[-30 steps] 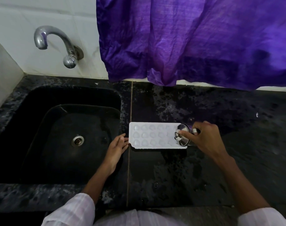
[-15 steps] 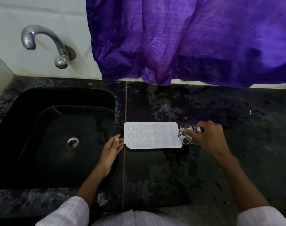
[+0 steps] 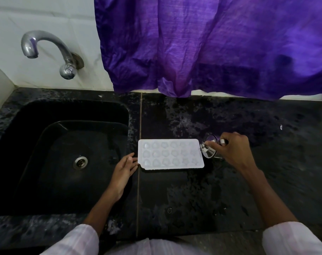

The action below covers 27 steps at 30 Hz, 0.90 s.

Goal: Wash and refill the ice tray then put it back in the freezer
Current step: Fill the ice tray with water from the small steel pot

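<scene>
Two white sleeves, the left sleeve and the right sleeve, sit at the bottom edge of the view, with both forearms reaching forward over the black stone countertop.

The left hand lies flat with its fingers straight. The fingertips touch the left short edge of the ice tray, and the hand grasps nothing.

The ice tray is white and lies flat on the countertop, just right of the sink. Its long side runs left to right, and three rows of cavities face upward.

The right hand is curled around a small steel cup. The cup is tipped on its side, with its mouth at the right short edge of the tray. Whether water is leaving the cup cannot be determined.

The sink is black, with a metal drain in its floor. A chrome tap is mounted on the white tiled wall behind the sink. A purple curtain hangs above the rear of the countertop.
</scene>
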Each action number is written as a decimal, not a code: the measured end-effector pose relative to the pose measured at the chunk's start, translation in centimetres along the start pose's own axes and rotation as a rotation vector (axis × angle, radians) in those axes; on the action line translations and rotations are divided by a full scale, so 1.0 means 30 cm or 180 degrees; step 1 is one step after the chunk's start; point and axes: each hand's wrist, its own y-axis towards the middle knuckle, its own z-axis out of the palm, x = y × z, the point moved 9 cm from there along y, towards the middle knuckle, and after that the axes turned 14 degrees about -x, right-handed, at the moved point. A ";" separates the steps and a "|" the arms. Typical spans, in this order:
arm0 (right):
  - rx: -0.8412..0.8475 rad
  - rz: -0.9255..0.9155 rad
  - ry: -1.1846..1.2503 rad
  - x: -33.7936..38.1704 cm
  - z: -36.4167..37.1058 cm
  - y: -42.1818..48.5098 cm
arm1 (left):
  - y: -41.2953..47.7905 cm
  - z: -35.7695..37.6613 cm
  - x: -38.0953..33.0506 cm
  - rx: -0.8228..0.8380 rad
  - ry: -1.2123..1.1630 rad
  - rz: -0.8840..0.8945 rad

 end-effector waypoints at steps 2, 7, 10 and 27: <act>-0.0017 0.0011 0.0002 0.000 0.005 0.014 | -0.001 0.001 -0.002 -0.0003 -0.0003 0.0001; -0.0030 0.0009 0.0047 0.007 0.014 0.051 | -0.005 0.005 -0.006 -0.0032 -0.0039 -0.0002; -0.0062 0.0006 0.0094 0.018 0.016 0.071 | -0.005 0.004 -0.004 -0.0042 -0.0060 -0.0012; -0.0089 -0.0108 0.0206 0.103 0.019 0.066 | 0.001 0.005 0.005 -0.0062 -0.0099 0.0015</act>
